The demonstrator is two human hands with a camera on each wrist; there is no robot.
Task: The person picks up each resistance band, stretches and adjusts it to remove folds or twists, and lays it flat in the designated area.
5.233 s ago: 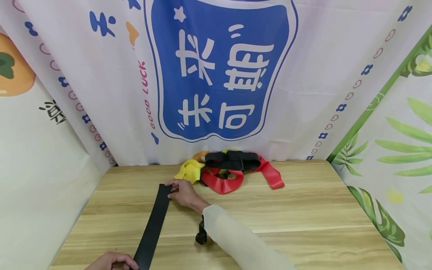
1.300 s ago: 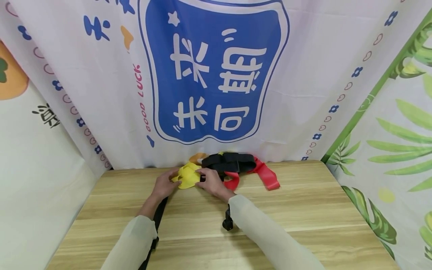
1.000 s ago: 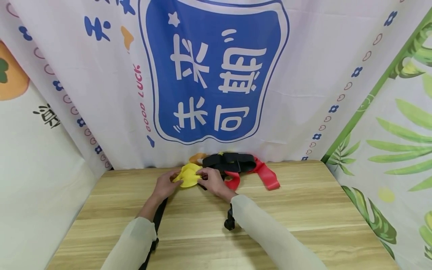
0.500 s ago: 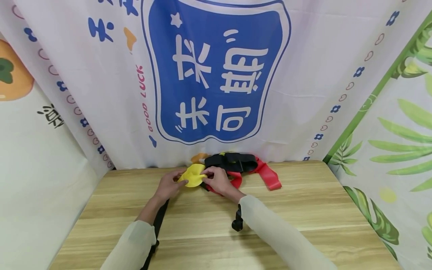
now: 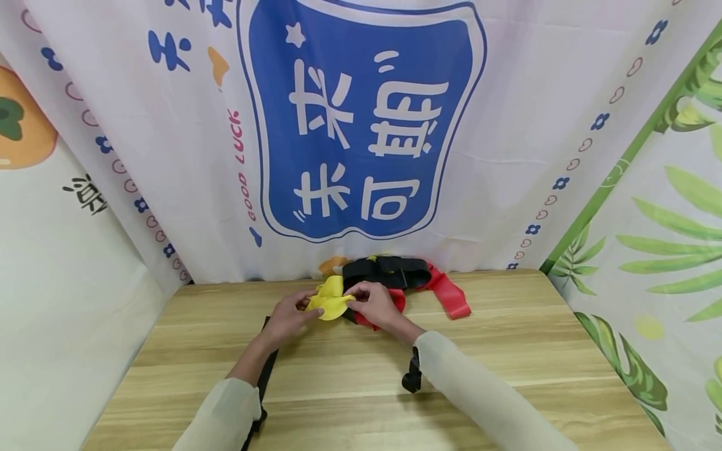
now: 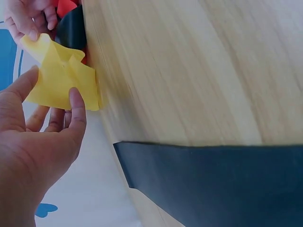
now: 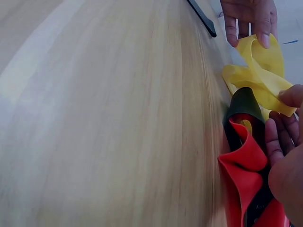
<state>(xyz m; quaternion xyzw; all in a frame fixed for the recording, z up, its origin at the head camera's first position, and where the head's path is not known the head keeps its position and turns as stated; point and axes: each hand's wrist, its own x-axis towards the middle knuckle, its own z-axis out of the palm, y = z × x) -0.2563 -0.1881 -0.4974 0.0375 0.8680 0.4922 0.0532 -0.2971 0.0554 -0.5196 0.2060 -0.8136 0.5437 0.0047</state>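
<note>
Near the table's back edge, both hands hold a crumpled yellow elastic band (image 5: 331, 305). My left hand (image 5: 291, 318) grips its left side between thumb and fingers. The right hand (image 5: 376, 305) pinches a narrow twisted part at the band's right, its thumb on top in the right wrist view. Loops of the yellow elastic band (image 7: 258, 71) stretch between the two hands there. A wide black elastic band (image 6: 213, 177) lies flat along the left of the table, partly hidden under my left forearm in the head view.
Behind and right of the right hand is a pile with a coiled black band (image 5: 386, 274) and a red band (image 5: 451, 297), whose tail lies to the right. A printed curtain (image 5: 507, 156) hangs at the back of the wooden table (image 5: 507, 363).
Both hands have left the black band, now lying flat, and taken hold of the yellow band. Over the last second they have shifted it slightly right and nearer, while its folds changed shape.
</note>
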